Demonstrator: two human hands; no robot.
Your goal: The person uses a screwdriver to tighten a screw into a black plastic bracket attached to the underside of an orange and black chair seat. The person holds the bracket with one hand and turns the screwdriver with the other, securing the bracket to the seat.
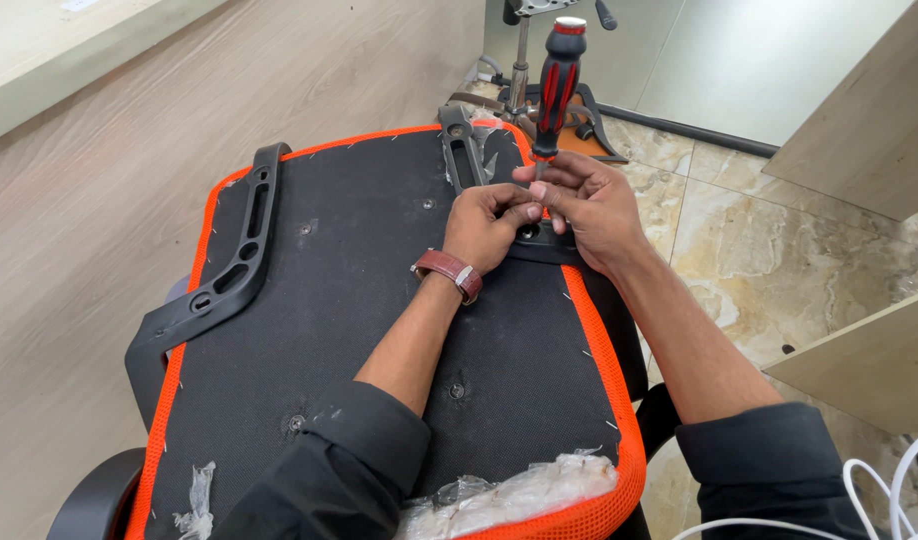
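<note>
While both hands [544, 215] meet, right hand [589, 205] steadies screwdriver [556, 80].

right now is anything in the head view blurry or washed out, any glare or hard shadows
Head view: sharp throughout, hands and screwdriver crisp; soft even light, faint shadows only; mild sheen on the marble floor; nothing blown out; slight wide-angle stretch at the edges.
</note>
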